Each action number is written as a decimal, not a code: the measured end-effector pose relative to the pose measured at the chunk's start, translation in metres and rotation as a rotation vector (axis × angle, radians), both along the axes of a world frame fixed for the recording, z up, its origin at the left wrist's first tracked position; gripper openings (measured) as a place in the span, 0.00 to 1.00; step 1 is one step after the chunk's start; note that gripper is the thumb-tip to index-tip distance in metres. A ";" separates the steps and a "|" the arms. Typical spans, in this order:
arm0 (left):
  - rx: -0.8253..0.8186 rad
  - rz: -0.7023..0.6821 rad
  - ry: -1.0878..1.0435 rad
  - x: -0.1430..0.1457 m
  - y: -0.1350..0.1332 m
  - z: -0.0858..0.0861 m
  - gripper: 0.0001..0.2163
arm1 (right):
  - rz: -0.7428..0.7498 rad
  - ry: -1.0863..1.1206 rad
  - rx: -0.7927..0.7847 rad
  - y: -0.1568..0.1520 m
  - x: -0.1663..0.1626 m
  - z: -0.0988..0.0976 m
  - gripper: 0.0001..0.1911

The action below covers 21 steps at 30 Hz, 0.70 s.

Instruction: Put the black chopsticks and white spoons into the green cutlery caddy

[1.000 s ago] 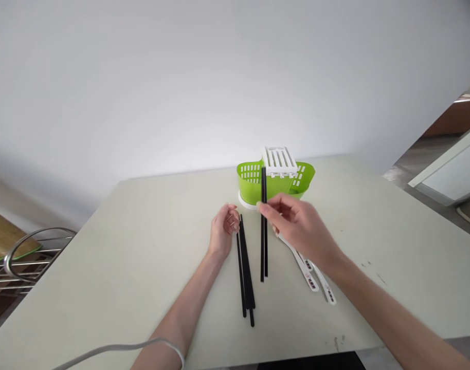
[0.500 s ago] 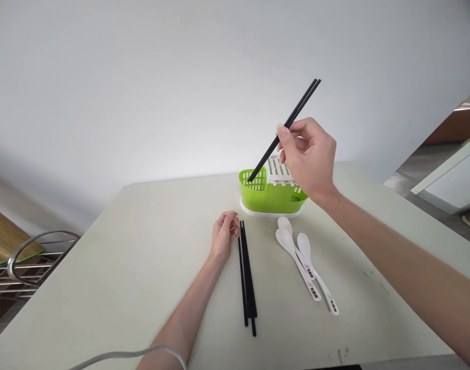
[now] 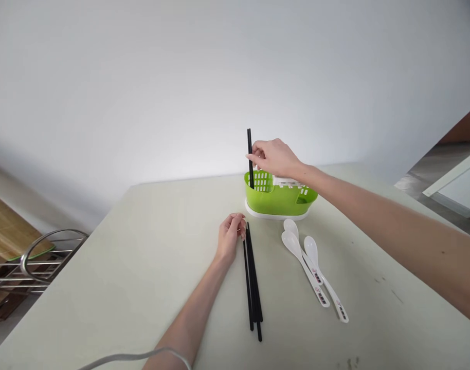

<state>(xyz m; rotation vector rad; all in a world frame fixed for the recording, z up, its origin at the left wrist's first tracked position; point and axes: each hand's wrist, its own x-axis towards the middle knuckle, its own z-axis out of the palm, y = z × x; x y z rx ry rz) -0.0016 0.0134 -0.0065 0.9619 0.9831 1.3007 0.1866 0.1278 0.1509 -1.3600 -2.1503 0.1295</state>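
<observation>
My right hand (image 3: 275,156) pinches a pair of black chopsticks (image 3: 250,141) held nearly upright. Their lower ends are inside the left compartment of a green plastic utensil holder (image 3: 275,203), behind its front rim. My left hand (image 3: 232,234) rests on the table with curled fingers, its fingertips at the upper end of several more black chopsticks (image 3: 253,282). Those lie in a narrow bunch; the fingers cover the end of the leftmost one, and I cannot tell whether they grip it. Right of the bunch lie three white spoons (image 3: 302,259), two overlapping, with printed handles.
The holder stands on a white base tray (image 3: 254,212) towards the table's back edge, close to the pale wall (image 3: 181,92). A metal rack (image 3: 30,262) with a wooden board (image 3: 15,226) is beyond the table's left side. A grey cable (image 3: 130,355) crosses over my left forearm.
My right hand has moved left and down, turning the chopsticks from slanted to nearly upright, their lower ends deeper in the holder. My left hand stays beside the bunch. The view has shifted slightly.
</observation>
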 end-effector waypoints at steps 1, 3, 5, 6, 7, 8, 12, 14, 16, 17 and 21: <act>0.002 -0.001 0.002 0.000 0.000 0.000 0.15 | 0.019 -0.025 -0.028 0.003 -0.002 0.000 0.11; 0.005 -0.006 0.002 0.001 0.000 -0.001 0.15 | 0.062 -0.060 -0.077 0.007 -0.004 0.001 0.10; 0.005 -0.008 0.003 0.001 0.000 -0.001 0.15 | 0.088 -0.091 -0.116 0.011 -0.006 0.001 0.11; 0.003 -0.007 0.006 0.001 0.001 -0.001 0.15 | 0.090 -0.108 -0.132 0.013 -0.006 0.001 0.11; 0.001 -0.007 0.010 0.002 0.001 -0.001 0.15 | 0.087 -0.126 -0.144 0.015 -0.006 0.001 0.11; -0.001 -0.007 0.015 0.002 0.001 -0.002 0.16 | 0.081 -0.143 -0.153 0.018 -0.007 0.001 0.12; -0.002 -0.012 0.029 0.003 0.002 -0.004 0.17 | 0.066 -0.217 -0.182 0.030 -0.006 -0.004 0.14; 0.001 -0.013 0.034 0.003 0.002 -0.005 0.17 | 0.063 -0.239 -0.202 0.036 -0.005 -0.006 0.15; 0.006 -0.017 0.039 0.003 0.002 -0.006 0.16 | 0.060 -0.245 -0.215 0.041 -0.004 -0.007 0.15; 0.008 -0.019 0.043 0.003 0.002 -0.006 0.16 | 0.058 -0.243 -0.219 0.042 -0.004 -0.007 0.15; 0.010 -0.020 0.055 0.002 0.002 -0.006 0.16 | 0.031 -0.231 -0.243 0.045 -0.005 -0.006 0.15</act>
